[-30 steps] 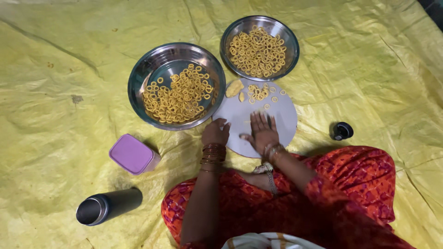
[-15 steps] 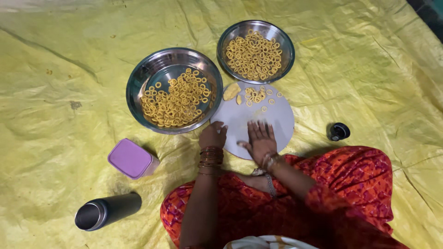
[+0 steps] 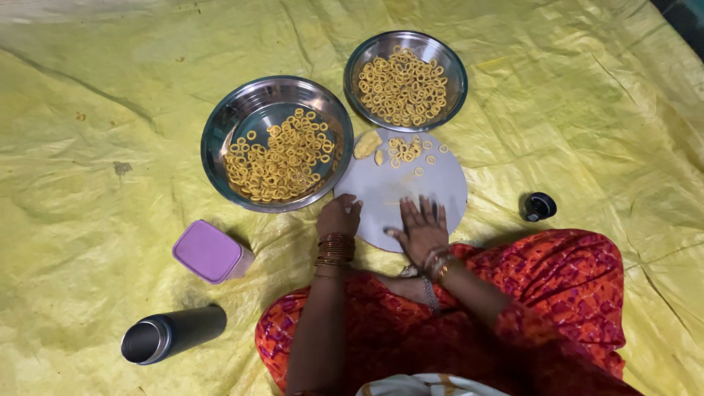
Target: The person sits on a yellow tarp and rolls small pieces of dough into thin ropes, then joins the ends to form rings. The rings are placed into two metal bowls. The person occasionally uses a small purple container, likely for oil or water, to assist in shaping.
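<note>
I sit on a yellow sheet with a round pale board (image 3: 440, 183) in front of my knees. My right hand (image 3: 421, 231) lies flat on the board's near part, fingers spread, pressing down; what is under the palm is hidden. Curled at the board's left edge is my left hand (image 3: 338, 217), and whether it holds anything I cannot tell. Several small dough rings (image 3: 407, 150) and a lump of dough (image 3: 367, 144) lie at the board's far edge.
Two steel bowls hold dough rings: a large one (image 3: 227, 125) at the left and a smaller one (image 3: 455, 70) behind the board. A purple lidded box (image 3: 210, 251) and a dark flask (image 3: 172, 334) lie left. A small black cap (image 3: 539, 207) sits right.
My right hand has slid a little toward me on the board. The left hand has stayed at the board's edge.
</note>
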